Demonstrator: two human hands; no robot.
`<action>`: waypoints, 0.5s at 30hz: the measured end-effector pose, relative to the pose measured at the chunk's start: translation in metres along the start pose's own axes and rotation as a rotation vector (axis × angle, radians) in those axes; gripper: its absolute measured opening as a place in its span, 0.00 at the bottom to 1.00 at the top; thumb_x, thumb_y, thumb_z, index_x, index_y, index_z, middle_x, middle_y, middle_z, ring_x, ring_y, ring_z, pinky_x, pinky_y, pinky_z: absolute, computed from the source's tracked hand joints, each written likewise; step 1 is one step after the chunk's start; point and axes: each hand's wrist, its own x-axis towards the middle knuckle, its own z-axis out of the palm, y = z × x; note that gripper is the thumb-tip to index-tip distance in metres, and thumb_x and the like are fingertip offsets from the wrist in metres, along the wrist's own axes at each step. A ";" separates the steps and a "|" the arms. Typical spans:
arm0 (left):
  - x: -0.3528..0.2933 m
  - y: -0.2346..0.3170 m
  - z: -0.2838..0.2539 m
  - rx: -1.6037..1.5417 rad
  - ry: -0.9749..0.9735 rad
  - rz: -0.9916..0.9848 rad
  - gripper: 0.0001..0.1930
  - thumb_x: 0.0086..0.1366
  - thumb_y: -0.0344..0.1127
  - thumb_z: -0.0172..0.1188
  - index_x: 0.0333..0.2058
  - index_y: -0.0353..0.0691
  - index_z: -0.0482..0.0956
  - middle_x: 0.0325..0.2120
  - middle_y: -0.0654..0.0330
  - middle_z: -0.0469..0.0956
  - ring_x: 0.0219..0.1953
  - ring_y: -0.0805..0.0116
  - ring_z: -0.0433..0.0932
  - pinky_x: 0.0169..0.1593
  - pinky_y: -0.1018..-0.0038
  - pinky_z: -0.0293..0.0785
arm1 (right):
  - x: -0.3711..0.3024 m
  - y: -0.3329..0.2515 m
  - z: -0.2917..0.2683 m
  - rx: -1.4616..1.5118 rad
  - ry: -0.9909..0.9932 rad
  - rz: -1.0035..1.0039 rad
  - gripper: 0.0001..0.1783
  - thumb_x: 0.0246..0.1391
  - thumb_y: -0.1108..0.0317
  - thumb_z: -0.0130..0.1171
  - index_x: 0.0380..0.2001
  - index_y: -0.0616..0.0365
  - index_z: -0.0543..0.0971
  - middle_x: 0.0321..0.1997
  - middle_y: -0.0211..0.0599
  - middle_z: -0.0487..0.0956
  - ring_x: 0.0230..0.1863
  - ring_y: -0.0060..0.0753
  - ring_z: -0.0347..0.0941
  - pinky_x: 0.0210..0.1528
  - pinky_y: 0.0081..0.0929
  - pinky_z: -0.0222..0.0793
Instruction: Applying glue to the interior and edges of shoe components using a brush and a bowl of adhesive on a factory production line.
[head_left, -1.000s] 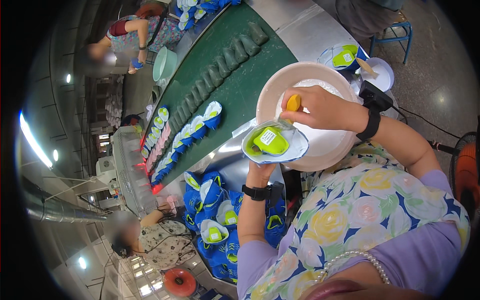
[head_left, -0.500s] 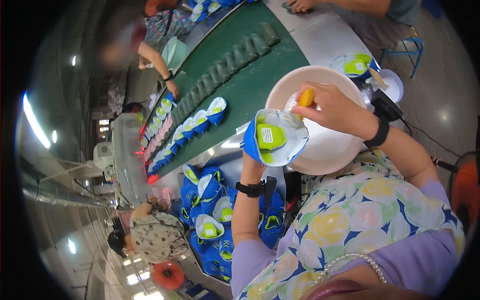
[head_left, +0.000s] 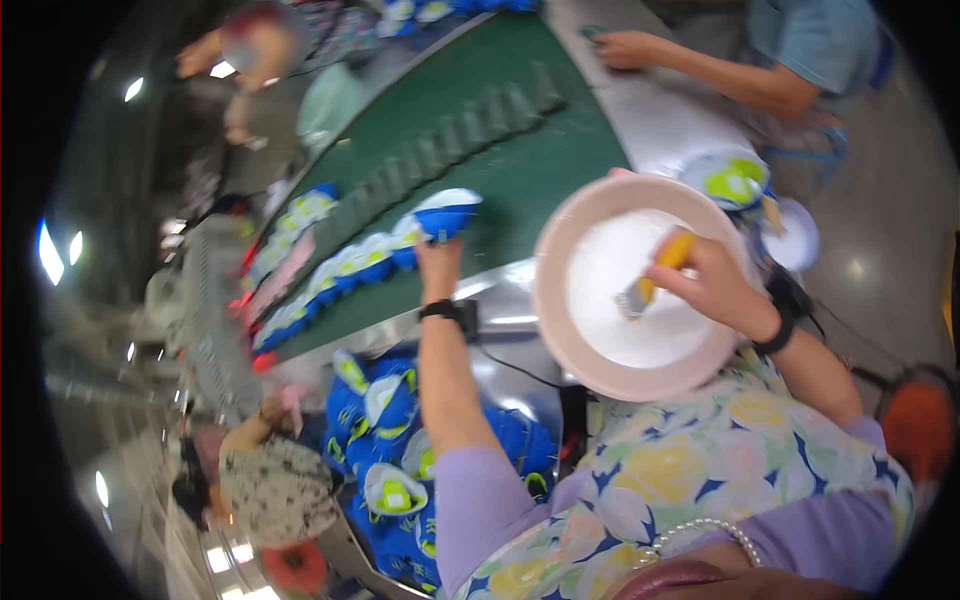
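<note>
At the near end of a row of blue-and-white shoe uppers [head_left: 345, 268] on the green conveyor belt [head_left: 540, 140], my left hand [head_left: 441, 265] grips one blue shoe upper [head_left: 450, 213] from below. Its white inner side faces up, and it hides most of my fingers. My right hand [head_left: 712, 285] is closed round a yellow-handled brush [head_left: 676, 251]. The bristles point down over the white liquid [head_left: 620, 260] inside a pale pink basin [head_left: 556, 240]; blur leaves it unclear whether they touch.
Dark shapes [head_left: 430, 155] line the belt's middle. Blue uppers with lime linings [head_left: 395, 490] are heaped below my left arm. Another upper [head_left: 735, 180] and a white tub [head_left: 793, 235] stand beyond the basin. A co-worker's arm [head_left: 700, 75] rests at far right; other people are at left.
My left hand has carried the shoe upper from beside the basin leftward to the belt row. My right hand has lowered the brush into the basin. The far-left co-worker's hand has left the belt.
</note>
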 end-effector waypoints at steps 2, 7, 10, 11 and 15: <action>0.008 0.006 0.000 -0.543 -0.045 -0.449 0.13 0.66 0.32 0.52 0.48 0.38 0.73 0.43 0.52 0.75 0.44 0.61 0.76 0.49 0.67 0.74 | 0.002 -0.001 0.000 -0.022 -0.041 -0.122 0.11 0.53 0.64 0.64 0.30 0.61 0.77 0.24 0.35 0.78 0.26 0.22 0.74 0.29 0.22 0.68; 0.025 0.093 -0.073 -1.618 -0.285 -0.611 0.19 0.66 0.24 0.51 0.56 0.31 0.67 0.46 0.52 0.75 0.43 0.66 0.78 0.48 0.74 0.75 | 0.012 -0.034 -0.001 0.848 -0.036 -0.049 0.12 0.61 0.62 0.56 0.39 0.59 0.73 0.37 0.37 0.78 0.34 0.23 0.76 0.38 0.20 0.75; 0.013 0.165 -0.133 -1.425 -0.485 -0.334 0.19 0.66 0.27 0.53 0.55 0.31 0.69 0.48 0.54 0.74 0.46 0.67 0.76 0.49 0.75 0.74 | 0.016 -0.061 -0.001 1.188 -0.090 -0.051 0.14 0.64 0.56 0.51 0.41 0.57 0.73 0.40 0.39 0.79 0.37 0.26 0.77 0.43 0.22 0.75; 0.011 0.189 -0.144 -1.487 -0.637 -0.336 0.21 0.63 0.27 0.57 0.56 0.32 0.68 0.50 0.54 0.72 0.49 0.66 0.74 0.52 0.73 0.72 | 0.015 -0.070 0.000 1.356 -0.088 -0.021 0.17 0.65 0.53 0.49 0.41 0.57 0.73 0.41 0.39 0.79 0.38 0.26 0.77 0.43 0.23 0.75; -0.004 0.280 -0.167 -1.810 -0.904 -0.234 0.40 0.51 0.26 0.71 0.61 0.34 0.60 0.58 0.55 0.65 0.60 0.64 0.65 0.63 0.67 0.61 | 0.007 -0.092 0.008 1.671 -0.059 0.135 0.17 0.61 0.53 0.56 0.37 0.58 0.76 0.34 0.34 0.77 0.31 0.22 0.73 0.35 0.16 0.73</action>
